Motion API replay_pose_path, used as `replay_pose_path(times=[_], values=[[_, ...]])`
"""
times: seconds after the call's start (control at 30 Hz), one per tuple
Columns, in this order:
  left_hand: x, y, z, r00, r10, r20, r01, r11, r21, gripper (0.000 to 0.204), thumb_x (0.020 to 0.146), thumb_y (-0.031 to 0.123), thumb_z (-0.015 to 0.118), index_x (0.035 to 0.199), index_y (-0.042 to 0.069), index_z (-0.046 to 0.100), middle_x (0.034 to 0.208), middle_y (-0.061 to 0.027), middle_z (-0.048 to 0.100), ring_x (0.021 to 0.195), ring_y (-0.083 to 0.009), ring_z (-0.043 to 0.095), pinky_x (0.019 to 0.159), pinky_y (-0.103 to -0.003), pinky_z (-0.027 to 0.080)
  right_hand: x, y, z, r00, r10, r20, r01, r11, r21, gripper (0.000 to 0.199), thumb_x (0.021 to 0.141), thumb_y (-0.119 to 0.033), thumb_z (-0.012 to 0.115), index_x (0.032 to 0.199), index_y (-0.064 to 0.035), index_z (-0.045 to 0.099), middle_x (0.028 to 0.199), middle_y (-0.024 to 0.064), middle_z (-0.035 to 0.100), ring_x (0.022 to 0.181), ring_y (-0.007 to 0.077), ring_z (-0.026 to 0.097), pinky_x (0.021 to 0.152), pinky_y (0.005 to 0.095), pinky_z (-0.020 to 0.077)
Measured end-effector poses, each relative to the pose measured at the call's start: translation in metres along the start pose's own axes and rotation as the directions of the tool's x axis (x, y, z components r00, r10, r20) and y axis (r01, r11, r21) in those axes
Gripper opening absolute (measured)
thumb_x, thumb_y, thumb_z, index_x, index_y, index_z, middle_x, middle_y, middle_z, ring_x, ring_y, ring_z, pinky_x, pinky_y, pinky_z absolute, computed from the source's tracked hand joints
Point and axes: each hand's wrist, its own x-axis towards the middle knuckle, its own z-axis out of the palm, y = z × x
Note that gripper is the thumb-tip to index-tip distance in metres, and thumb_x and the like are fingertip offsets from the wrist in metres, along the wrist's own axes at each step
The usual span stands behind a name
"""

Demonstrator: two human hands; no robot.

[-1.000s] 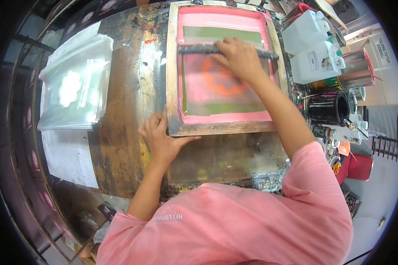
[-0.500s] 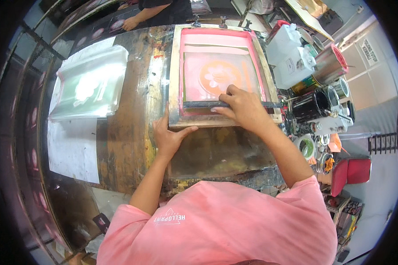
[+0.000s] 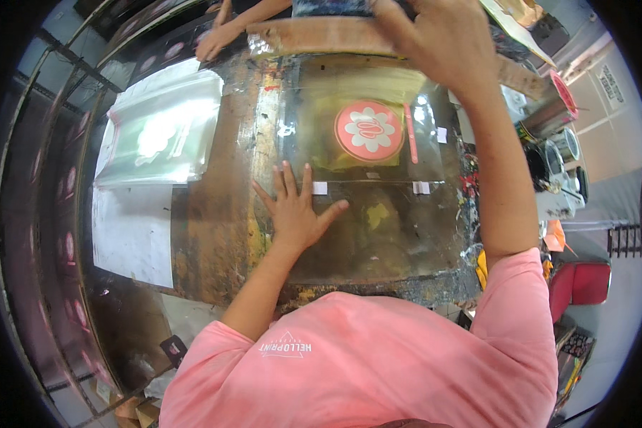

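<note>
My left hand [image 3: 297, 214] lies flat on the table with its fingers spread, holding nothing. It is beside a clear plastic sheet printed with a pink disc [image 3: 344, 135], a white flower and a pink bar. Small white tabs [image 3: 421, 187] sit along the sheet's edge. At the far side, the wooden screen-printing frame [image 3: 321, 37] is tilted up off the sheet. My right hand [image 3: 446, 53] is up at this frame's raised edge and grips it; its fingertips run out at the top of the picture. I cannot make out the squeegee.
A stack of clear plastic bags [image 3: 157, 135] lies on white paper [image 3: 132, 235] at the left. Beyond it are another person's hands [image 3: 217, 41]. Paint cans [image 3: 565, 143] crowd the right edge, with a red chair [image 3: 581, 283] below. Metal racks [image 3: 39, 214] stand far left.
The screen-printing frame has swung up and away, uncovering the pink print. My right hand has gone from the squeegee to the far top. My left hand has left the frame's corner and spread on the table.
</note>
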Motion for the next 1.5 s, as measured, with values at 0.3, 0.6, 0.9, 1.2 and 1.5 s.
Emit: replay_pose_path(times=[0.3, 0.6, 0.9, 1.2, 1.5], values=[[0.107, -0.012, -0.06, 0.867, -0.058, -0.495, -0.223, 0.842, -0.49, 0.058, 0.094, 0.037, 0.08, 0.134, -0.003, 0.069, 0.137, -0.0203, 0.07, 0.141, -0.0378, 0.057, 0.129, -0.059, 0.017, 0.057, 0.006, -0.008, 0.985, 0.157, 0.075, -0.167, 0.972, 0.167, 0.046, 0.096, -0.04, 0.059, 0.081, 0.0027, 0.07, 0.075, 0.0245, 0.068, 0.075, 0.043, 0.069, 0.073, 0.05, 0.0519], [0.093, -0.225, -0.094, 0.783, -0.175, -0.597, 0.133, 0.984, -0.115, 0.053, 0.094, 0.036, 0.076, 0.138, 0.007, 0.07, 0.14, -0.0253, 0.067, 0.136, -0.0401, 0.06, 0.127, -0.063, 0.018, 0.033, 0.001, -0.007, 0.993, 0.118, -0.006, -0.117, 0.99, 0.08, 0.046, 0.097, -0.041, 0.06, 0.085, 0.0019, 0.071, 0.077, 0.0241, 0.067, 0.078, 0.0419, 0.067, 0.075, 0.0499, 0.0499], [0.079, -0.321, -0.072, 0.859, -0.403, -0.317, 0.438, 0.898, 0.045, 0.073, 0.105, 0.065, 0.047, 0.161, 0.018, 0.048, 0.162, -0.0247, 0.046, 0.158, -0.0358, 0.034, 0.123, -0.075, 0.008, 0.024, 0.023, 0.01, 0.988, 0.131, 0.081, -0.137, 0.988, 0.073, 0.054, 0.102, -0.054, 0.056, 0.114, -0.0042, 0.073, 0.099, 0.0254, 0.071, 0.096, 0.0467, 0.067, 0.086, 0.0487, 0.0512], [0.025, -0.253, -0.065, 0.948, -0.232, -0.217, 0.233, 0.972, -0.019, 0.052, 0.113, 0.042, 0.038, 0.142, 0.011, 0.067, 0.153, -0.0108, 0.06, 0.147, -0.0329, 0.049, 0.128, -0.068, 0.007, 0.019, 0.018, 0.007, 0.972, 0.165, 0.166, -0.17, 0.985, 0.013, 0.06, 0.099, -0.059, 0.057, 0.123, -0.0081, 0.077, 0.106, 0.0249, 0.075, 0.102, 0.044, 0.071, 0.091, 0.0479, 0.054], [0.066, -0.156, -0.096, 0.97, 0.184, -0.156, -0.196, 0.979, -0.064, 0.045, 0.11, 0.035, 0.048, 0.102, 0.005, 0.08, 0.092, -0.0196, 0.076, 0.097, -0.036, 0.073, 0.124, -0.06, 0.028, 0.028, 0.012, 0.002, 0.997, 0.061, 0.051, -0.063, 0.997, 0.042, 0.05, 0.097, -0.047, 0.061, 0.093, 0.001, 0.073, 0.087, 0.0272, 0.07, 0.087, 0.0452, 0.069, 0.081, 0.0515, 0.0525]])
